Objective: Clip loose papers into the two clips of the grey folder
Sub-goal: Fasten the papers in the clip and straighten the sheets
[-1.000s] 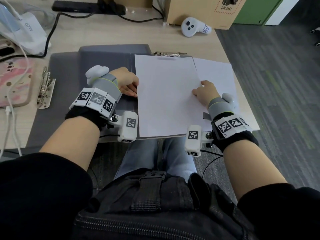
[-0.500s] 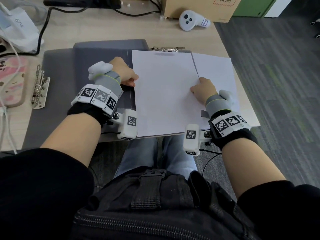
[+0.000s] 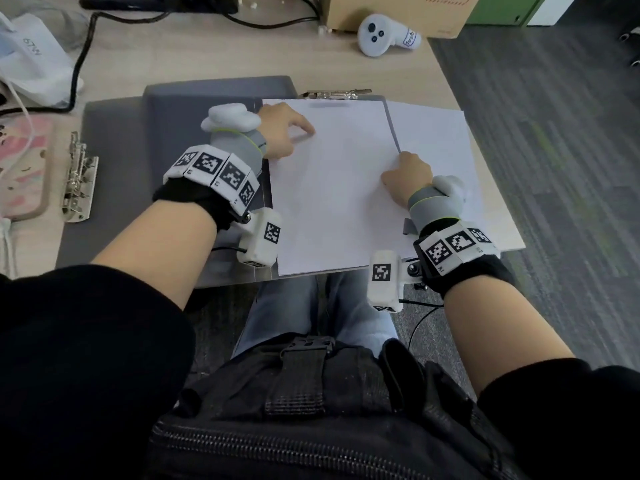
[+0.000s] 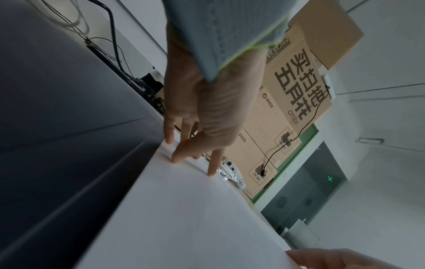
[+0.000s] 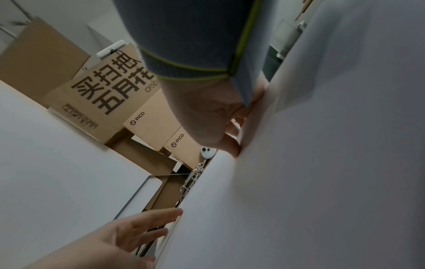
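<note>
Papers [image 3: 339, 188] lie as a white stack on the right half of the open grey folder [image 3: 180, 140], which is spread flat on the desk [image 3: 194, 57]. One metal clip [image 3: 334, 94] shows at the stack's far edge; the other clip [image 3: 77, 178] sits at the folder's left side. The left hand [image 3: 282, 133] rests straight fingers on the stack's left edge. The right hand [image 3: 407, 178] pinches the stack's right edge between curled fingers and thumb, above another sheet [image 3: 436, 140].

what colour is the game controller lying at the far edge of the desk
White, with dark buttons on its round face; the controller shows best in the head view.
</note>
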### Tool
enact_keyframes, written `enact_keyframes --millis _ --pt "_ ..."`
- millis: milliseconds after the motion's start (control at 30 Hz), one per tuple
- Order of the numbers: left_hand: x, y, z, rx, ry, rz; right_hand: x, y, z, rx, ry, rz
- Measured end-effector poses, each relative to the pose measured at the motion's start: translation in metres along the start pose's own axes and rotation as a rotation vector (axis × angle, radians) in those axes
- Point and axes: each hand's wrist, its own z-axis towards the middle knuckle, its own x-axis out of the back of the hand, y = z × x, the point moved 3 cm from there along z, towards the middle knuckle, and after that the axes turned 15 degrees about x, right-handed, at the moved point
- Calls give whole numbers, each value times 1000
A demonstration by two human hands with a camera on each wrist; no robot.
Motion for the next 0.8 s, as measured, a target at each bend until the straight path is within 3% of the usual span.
enact_keyframes --millis 67,300,467,667,800 --pt "-2 2 7 -1 -40 21 1 -1 3 -7 -10 -67" --pt "0 7 17 43 18 55 12 -17 26 71 27 -171" --pt "1 3 23 29 18 -31 14 -42 52 197 57 194" --pt "-1 -4 34 65 -15 -17 3 -54 87 78 98 796" --pt "-3 -6 34 42 -34 -68 3 -52 97 79 183 995"
